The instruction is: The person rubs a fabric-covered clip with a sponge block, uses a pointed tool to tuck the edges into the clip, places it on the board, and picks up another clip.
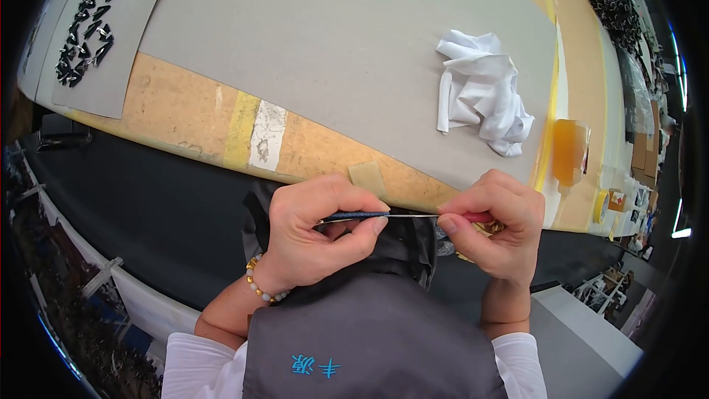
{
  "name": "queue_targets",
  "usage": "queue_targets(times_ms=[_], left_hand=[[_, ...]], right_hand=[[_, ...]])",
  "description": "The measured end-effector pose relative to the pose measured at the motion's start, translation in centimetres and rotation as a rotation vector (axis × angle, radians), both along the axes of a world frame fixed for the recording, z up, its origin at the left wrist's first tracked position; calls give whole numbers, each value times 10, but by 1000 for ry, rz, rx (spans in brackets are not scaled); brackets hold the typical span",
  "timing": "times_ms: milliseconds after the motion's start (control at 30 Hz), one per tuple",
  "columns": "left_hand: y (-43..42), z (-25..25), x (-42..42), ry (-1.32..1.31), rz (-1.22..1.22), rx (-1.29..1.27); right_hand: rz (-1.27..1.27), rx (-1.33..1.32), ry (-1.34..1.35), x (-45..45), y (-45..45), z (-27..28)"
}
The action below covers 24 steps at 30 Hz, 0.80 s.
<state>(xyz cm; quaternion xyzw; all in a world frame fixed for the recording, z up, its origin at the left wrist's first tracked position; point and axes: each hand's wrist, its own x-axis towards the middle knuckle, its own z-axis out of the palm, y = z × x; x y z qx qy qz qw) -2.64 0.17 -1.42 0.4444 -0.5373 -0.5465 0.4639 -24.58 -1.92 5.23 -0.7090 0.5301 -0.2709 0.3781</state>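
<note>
My left hand (329, 229) pinches a narrow dark-blue piece (354, 215) between thumb and fingertips; its exact kind cannot be made out. Closed around the red handle (476, 217) of a thin metal-shafted tool is my right hand (496, 225). The tool's shaft (413, 216) runs level between both hands, and its far end meets the dark-blue piece at my left fingertips. Whether the tip is inside the piece or against it is hidden. Both hands are just in front of the table edge, above a dark apron (354, 332). A small beige block (367, 179) lies just beyond them.
A crumpled white cloth (484, 92) lies on the grey sheet (317, 37) covering the table. To the right stands an amber block or container (570, 152), with a yellow tape roll (601, 206) nearby. Several small dark pieces (88, 29) lie at the far left.
</note>
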Motion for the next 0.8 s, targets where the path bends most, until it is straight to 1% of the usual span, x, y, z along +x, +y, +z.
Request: queue_targets(times_ms=[300,400,600,700,800], left_hand=[[-1,-1,1,21,-13,5],[-1,-1,1,32,-8,2],[0,-2,2,56,-9,4],[0,-1,2,69,-4,8],[0,-1,3,58,2,27]], right_hand=[[-39,65,30,5,0,0],[-16,71,40,5,-2,0],[-33,94,22,6,0,-1],[-71,144,-28,8,2,-1],[-48,161,-8,9,1,0]])
